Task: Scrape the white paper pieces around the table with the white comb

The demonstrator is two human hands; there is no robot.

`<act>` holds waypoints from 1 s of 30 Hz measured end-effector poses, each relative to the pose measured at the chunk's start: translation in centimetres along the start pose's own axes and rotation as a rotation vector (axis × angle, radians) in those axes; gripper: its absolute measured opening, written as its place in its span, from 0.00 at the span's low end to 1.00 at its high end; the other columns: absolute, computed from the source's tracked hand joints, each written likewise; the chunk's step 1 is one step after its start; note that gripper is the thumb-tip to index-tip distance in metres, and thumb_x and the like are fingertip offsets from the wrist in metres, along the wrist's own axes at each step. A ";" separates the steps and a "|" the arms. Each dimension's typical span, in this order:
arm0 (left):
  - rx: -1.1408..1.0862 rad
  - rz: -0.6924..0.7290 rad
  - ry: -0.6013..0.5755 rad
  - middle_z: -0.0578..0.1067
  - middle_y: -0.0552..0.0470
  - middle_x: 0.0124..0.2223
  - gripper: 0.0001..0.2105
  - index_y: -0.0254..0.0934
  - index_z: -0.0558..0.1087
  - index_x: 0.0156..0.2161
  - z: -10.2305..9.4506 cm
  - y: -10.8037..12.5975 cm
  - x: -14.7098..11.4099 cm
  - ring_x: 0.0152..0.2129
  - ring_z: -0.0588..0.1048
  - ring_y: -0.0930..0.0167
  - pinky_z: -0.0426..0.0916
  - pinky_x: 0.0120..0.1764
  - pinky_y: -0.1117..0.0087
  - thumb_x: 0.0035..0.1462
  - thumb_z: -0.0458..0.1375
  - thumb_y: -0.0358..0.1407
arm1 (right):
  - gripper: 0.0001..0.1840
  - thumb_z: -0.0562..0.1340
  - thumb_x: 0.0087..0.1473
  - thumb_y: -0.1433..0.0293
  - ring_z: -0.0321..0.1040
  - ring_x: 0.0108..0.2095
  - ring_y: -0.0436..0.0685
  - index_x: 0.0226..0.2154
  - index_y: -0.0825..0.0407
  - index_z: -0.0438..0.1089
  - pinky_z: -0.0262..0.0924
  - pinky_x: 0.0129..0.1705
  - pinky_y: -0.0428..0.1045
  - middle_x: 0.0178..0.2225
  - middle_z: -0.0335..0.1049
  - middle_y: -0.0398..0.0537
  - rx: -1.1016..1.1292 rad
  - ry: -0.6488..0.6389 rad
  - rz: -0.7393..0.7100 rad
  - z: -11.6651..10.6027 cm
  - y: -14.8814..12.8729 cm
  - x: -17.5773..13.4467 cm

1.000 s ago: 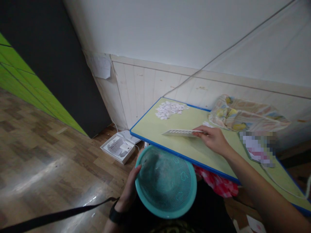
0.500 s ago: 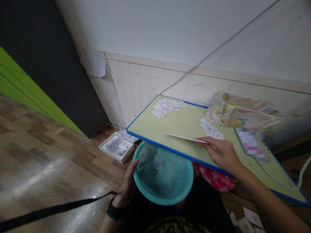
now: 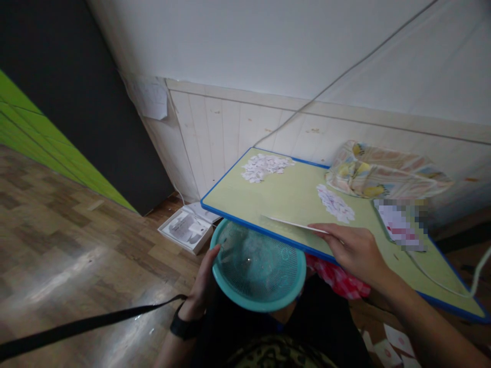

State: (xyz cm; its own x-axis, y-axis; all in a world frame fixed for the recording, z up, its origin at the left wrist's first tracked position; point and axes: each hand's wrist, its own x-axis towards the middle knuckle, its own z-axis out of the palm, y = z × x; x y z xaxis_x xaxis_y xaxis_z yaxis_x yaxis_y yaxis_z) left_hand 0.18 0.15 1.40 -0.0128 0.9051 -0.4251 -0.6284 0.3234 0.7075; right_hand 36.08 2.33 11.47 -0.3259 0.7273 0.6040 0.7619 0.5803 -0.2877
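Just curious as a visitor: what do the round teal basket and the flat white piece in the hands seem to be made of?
Teal basket: probably moulded plastic, given its fine mesh wall and smooth solid rim. White strip: looks like thin card or stiff paper, matte, seen edge-on; hard to say for sure.

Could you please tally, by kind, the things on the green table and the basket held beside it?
Heaps of white paper scraps: 2, far corner and middle
White card strip under the right hand: 1
Patterned cloth bundle: 1
Blurred flat item: 1
Teal mesh basket, held by the left hand: 1
Total: 6
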 end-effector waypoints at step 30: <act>0.022 0.005 -0.034 0.91 0.42 0.39 0.26 0.40 0.89 0.32 1.9 1.7 -0.6 0.64 0.81 0.39 0.68 0.74 0.48 0.38 0.84 0.59 | 0.15 0.62 0.71 0.68 0.87 0.32 0.60 0.45 0.43 0.86 0.76 0.35 0.50 0.37 0.90 0.46 0.037 -0.013 0.036 3.2 -1.9 4.6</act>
State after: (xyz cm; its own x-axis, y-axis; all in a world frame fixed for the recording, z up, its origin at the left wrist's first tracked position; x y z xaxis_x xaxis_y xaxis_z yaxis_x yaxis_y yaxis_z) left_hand 0.57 0.63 3.93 0.0112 0.9155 -0.4021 -0.6111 0.3246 0.7220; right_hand 31.36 5.74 12.38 -0.3060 0.7525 0.5832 0.7519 0.5668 -0.3367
